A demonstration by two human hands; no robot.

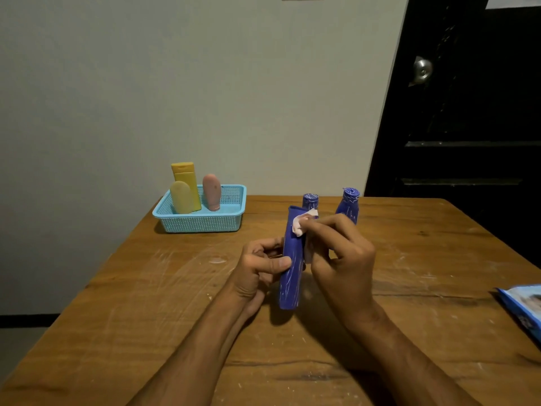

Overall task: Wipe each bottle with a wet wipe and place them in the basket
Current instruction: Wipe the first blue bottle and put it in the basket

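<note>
The left hand grips a tall blue bottle around its middle, thumb across the front and fingers curled behind, holding it upright just above the wooden counter. The right hand pinches a small white wet wipe between its fingertips and presses it against the upper part of that bottle, near the top edge. Just behind the hands, two more blue bottles stand on the counter, both streaked with white marks. Farther back on the left, a light blue basket sits near the wall and holds three bottles upright: a tall yellow bottle, a pale yellow bottle in front of it, and a pink bottle beside them. A blue packet lies at the right edge of the counter
</note>
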